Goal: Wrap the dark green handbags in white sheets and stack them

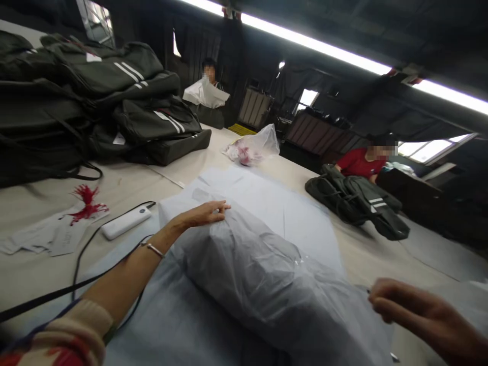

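Palm down, the person's left hand reaches forward across the upper left end of a bulky, elongated bundle in wrinkled, whitish translucent plastic. Its forearm rises diagonally from the lower left corner, the wrist nearly straight, a slim metallic bracelet above a beige-and-red knitted sleeve. The left fingers are loosely bent, their tips at the plastic; whether they pinch it I cannot tell. Well apart from it, the right hand enters from the lower right edge, blurred, its fingers curled and thumb close to the forefinger, just beside the bundle's right end. A tiny dark spot shows at its fingertips; whether it grips anything I cannot tell.

The bundle lies slantwise between the hands, on smooth pale bluish-white sheeting spread over a cream-coloured table. Left of the left forearm are a white rounded oblong device with a black cord, flat white paper tags and a bunch of red strings. Stacked dark bags with white stripes stand beyond, at the left. Across the table, a co-worker in a red top is behind a dark green striped bag.
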The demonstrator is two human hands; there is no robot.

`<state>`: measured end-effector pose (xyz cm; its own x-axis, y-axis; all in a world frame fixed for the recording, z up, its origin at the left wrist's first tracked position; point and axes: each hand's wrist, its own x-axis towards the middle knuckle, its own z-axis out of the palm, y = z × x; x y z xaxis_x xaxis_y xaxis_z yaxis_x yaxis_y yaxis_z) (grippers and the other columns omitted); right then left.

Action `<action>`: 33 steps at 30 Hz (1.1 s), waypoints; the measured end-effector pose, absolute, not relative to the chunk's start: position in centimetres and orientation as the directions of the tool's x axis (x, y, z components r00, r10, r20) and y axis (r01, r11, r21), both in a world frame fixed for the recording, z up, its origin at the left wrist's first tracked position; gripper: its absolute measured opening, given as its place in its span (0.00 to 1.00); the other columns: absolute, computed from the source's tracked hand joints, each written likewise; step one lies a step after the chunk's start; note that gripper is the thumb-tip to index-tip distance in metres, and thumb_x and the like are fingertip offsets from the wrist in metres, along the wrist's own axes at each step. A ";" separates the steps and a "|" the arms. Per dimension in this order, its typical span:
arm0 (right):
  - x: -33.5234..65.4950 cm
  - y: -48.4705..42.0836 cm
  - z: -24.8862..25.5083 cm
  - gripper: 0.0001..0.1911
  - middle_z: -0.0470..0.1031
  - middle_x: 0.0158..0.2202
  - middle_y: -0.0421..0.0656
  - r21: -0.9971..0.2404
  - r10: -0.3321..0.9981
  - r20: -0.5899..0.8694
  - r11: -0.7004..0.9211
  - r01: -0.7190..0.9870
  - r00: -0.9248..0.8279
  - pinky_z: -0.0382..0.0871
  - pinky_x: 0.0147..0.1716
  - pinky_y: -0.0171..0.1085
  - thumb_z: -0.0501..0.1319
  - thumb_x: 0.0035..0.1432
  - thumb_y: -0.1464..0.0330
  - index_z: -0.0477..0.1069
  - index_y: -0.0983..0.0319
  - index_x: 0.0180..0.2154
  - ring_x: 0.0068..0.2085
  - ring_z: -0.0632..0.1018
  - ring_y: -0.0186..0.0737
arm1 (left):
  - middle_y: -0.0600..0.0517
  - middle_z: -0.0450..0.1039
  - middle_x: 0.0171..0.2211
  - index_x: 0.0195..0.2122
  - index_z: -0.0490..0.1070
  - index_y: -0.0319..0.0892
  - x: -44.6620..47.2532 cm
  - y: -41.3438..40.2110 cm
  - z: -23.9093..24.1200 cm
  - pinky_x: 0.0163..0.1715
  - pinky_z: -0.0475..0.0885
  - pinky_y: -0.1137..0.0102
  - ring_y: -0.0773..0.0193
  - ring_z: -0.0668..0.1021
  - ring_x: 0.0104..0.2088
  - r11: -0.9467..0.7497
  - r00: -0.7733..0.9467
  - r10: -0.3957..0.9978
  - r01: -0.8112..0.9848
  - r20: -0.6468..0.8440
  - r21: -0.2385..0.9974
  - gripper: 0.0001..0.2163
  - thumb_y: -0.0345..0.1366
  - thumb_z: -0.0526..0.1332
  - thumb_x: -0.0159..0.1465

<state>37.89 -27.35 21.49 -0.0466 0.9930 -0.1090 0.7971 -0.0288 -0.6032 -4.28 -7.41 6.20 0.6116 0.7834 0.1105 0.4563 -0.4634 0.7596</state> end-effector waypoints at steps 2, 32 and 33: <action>30.7 -26.5 24.5 0.16 0.76 0.26 0.42 -0.661 0.896 -0.287 0.071 0.747 -0.339 0.72 0.32 0.33 0.65 0.54 0.53 0.76 0.59 0.26 0.30 0.75 0.38 | 0.44 0.67 0.60 0.32 0.63 0.44 -4.1 -7.1 5.4 0.61 0.58 0.60 0.55 0.68 0.60 -0.487 0.607 0.784 0.468 0.132 0.737 0.08 0.43 0.55 0.64; 14.8 -5.3 13.2 0.39 0.76 0.47 0.49 0.046 0.609 -0.436 0.750 0.660 -0.662 0.64 0.48 0.48 0.70 0.38 0.43 0.72 0.58 0.48 0.46 0.75 0.53 | 0.53 0.76 0.39 0.37 0.69 0.45 -3.9 -7.4 3.3 0.61 0.51 0.52 0.58 0.75 0.45 -0.578 0.568 0.771 0.432 0.290 0.692 0.03 0.36 0.60 0.64; 15.9 -4.9 12.8 0.44 0.72 0.54 0.52 0.006 0.632 -0.369 0.735 0.678 -0.682 0.62 0.52 0.51 0.70 0.37 0.42 0.69 0.57 0.53 0.52 0.72 0.56 | 0.53 0.76 0.40 0.36 0.69 0.44 -3.9 -7.4 3.3 0.61 0.51 0.52 0.58 0.75 0.46 -0.576 0.568 0.771 0.430 0.287 0.695 0.02 0.36 0.60 0.64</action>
<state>15.92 -4.87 12.84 -0.6819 0.6315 -0.3691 0.6776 0.7354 0.0065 -3.88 -7.38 3.29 0.5679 0.7713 0.2873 0.4304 -0.5758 0.6951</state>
